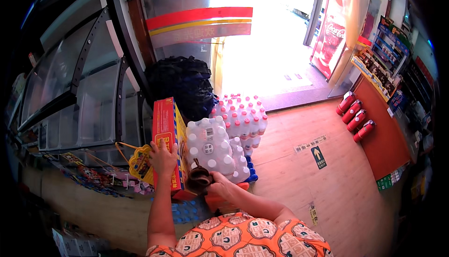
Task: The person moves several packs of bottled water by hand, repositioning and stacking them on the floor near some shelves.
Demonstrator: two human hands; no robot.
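My left hand [163,158] lies with spread fingers on the red face of a red and yellow cardboard box [164,116] that stands on edge. A yellow printed item with a handle [141,162] is just left of that hand. My right hand [218,184] grips a bunched dark brown cloth [199,180], which is held at the box's lower right edge. Right beside the box are shrink-wrapped bottles with white caps [210,144]; behind them stand packs of bottles with pink caps [242,113].
Clear bins in a black rack [96,113] stand at the left. Black bags [180,81] are piled by the bright doorway. Several red fire extinguishers [356,116] stand against an orange counter [380,127] at the right. Blue-capped bottles [185,210] sit low near my body.
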